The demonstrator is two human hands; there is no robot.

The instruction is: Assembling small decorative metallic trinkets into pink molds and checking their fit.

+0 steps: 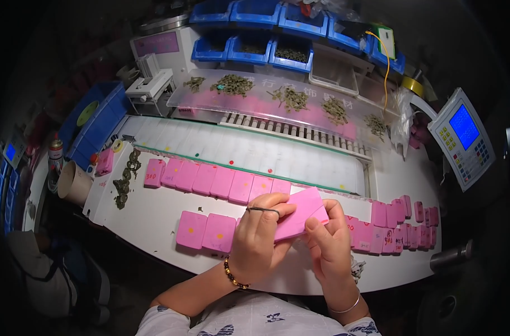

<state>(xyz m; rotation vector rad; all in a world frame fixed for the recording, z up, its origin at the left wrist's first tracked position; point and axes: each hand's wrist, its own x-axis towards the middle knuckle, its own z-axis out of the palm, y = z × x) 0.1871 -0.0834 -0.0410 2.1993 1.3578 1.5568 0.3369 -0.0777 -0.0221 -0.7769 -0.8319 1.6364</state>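
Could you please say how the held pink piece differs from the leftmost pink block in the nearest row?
The held piece is tilted, gripped by the left hand and right hand; the leftmost block lies on the white table. The leftmost block has a yellow mark on top; the held piece shows none where visible. Both are pink.

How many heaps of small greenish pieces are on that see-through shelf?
5, in a row: a small heap at the left end, a wide heap beside it, the middle heap, the fourth heap, and the last heap at the right end. None seems hidden.
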